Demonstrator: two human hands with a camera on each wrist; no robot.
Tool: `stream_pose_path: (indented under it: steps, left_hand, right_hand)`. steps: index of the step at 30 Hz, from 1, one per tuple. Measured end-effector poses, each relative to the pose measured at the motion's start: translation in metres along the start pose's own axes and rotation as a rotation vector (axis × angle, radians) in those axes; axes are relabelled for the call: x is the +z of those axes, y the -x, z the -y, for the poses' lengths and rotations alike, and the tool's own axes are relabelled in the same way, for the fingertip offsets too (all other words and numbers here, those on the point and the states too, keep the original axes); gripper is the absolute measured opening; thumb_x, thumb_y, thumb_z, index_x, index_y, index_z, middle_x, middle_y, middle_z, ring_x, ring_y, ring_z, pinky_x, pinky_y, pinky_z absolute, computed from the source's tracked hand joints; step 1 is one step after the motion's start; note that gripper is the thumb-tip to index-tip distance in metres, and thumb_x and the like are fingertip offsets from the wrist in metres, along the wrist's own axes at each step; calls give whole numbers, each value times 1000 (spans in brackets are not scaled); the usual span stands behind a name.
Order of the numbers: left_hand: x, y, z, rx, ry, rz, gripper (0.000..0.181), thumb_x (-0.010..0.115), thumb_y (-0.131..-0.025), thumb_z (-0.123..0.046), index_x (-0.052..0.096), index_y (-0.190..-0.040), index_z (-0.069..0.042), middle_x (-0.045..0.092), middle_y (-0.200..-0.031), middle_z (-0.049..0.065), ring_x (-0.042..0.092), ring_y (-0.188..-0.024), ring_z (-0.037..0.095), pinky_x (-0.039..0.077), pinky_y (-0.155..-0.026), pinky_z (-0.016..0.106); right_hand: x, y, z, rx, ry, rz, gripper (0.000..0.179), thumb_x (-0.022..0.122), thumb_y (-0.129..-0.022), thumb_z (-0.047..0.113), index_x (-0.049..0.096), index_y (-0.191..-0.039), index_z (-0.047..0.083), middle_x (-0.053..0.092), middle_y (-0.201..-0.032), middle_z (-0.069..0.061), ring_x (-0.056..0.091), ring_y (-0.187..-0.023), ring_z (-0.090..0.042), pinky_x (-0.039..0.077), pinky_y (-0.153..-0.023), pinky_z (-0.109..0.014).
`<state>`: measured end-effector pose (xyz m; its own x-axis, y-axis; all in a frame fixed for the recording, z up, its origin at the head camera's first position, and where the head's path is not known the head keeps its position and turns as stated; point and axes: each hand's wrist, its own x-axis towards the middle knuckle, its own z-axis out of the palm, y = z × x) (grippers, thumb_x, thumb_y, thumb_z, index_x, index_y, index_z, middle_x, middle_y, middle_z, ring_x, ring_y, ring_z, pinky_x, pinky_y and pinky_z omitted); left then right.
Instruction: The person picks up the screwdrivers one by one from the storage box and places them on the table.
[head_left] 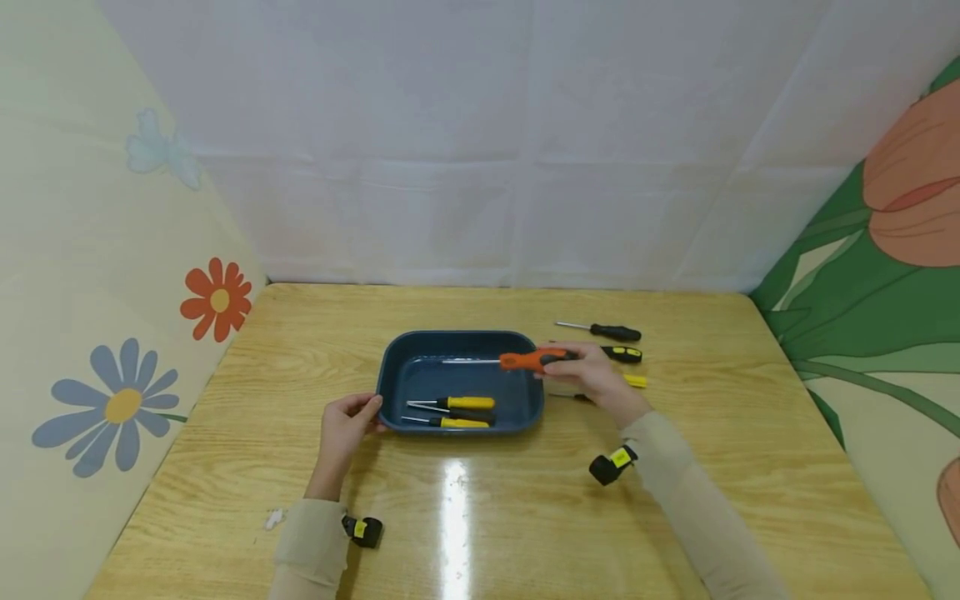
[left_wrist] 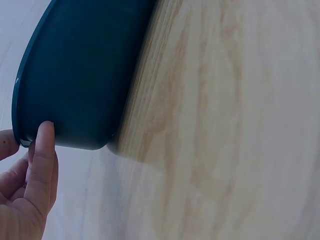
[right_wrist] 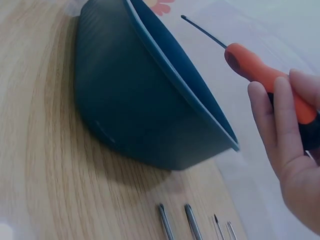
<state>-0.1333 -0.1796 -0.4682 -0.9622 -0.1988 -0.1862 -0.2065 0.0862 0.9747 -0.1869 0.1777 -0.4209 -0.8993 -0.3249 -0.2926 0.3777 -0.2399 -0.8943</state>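
Observation:
An orange and black screwdriver is held by its handle in my right hand, above the right part of a dark blue rectangular tray. Its metal shaft points left over the tray. In the right wrist view, the fingers and thumb grip the screwdriver higher than the rim. My left hand pinches the tray's left end, thumb at the rim and fingers against the outer wall. Inside the tray lie a yellow-handled screwdriver, a dark-handled one and another yellow-handled one.
Right of the tray, a black screwdriver, a black-and-yellow one and a yellow-handled one lie on the wooden table, the latter two partly behind my right hand. A white curtain hangs behind the table.

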Motion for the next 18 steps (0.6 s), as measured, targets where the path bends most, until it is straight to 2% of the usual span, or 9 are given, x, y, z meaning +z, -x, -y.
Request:
stream_pose_path:
  steps: [2,4,7,10,13,18]
  left_hand:
    - [0,0,-1,0,-4,0,23,57,-89,-2,58,-103,16,61,-78,16,59,-54,10,55,-54,24]
    - [0,0,-1,-2,-5,0,23,57,-89,-3,59,-103,16,61,-78,16,59,-54,10,56,-54,24]
    - [0,0,-1,-6,-8,-1,23,57,-89,-3,59,-103,16,61,-79,16,59,-54,10,56,-55,25]
    - [0,0,-1,-9,-15,-2,23,57,-89,-3,59,-103,15,61,-77,14,59,-54,10,56,-55,26]
    - [0,0,-1,-10,-23,-2,23,57,-89,-3,59,-103,15,61,-76,11,59,-54,10,56,-55,26]
    - [0,0,0,-4,-23,-3,23,57,-89,-3,59,-102,15,61,-78,16,59,-54,10,56,-55,27]
  right_hand:
    - [-5,3,2,-10,11,-2,64,58,-80,-15,25,-135,-14,24,-138,-32,65,-86,-24,49,-87,-33]
    - [-11,6,3,-24,22,4,63,59,-80,-14,28,-135,-14,34,-131,-32,65,-87,-25,50,-86,-32]
    - [-19,11,5,-42,13,2,51,62,-79,-12,48,-127,-5,49,-116,-23,65,-88,-25,52,-81,-28]
    - [-28,16,7,-41,-38,9,36,62,-79,-12,65,-109,8,53,-109,-14,64,-89,-28,53,-78,-26]
    - [-37,22,11,-33,-69,-7,32,62,-79,-11,69,-97,14,51,-109,-16,64,-88,-29,53,-77,-24]
    - [-54,30,16,-42,-80,-37,33,58,-82,-12,69,-95,16,31,-120,-24,64,-89,-29,53,-74,-21]
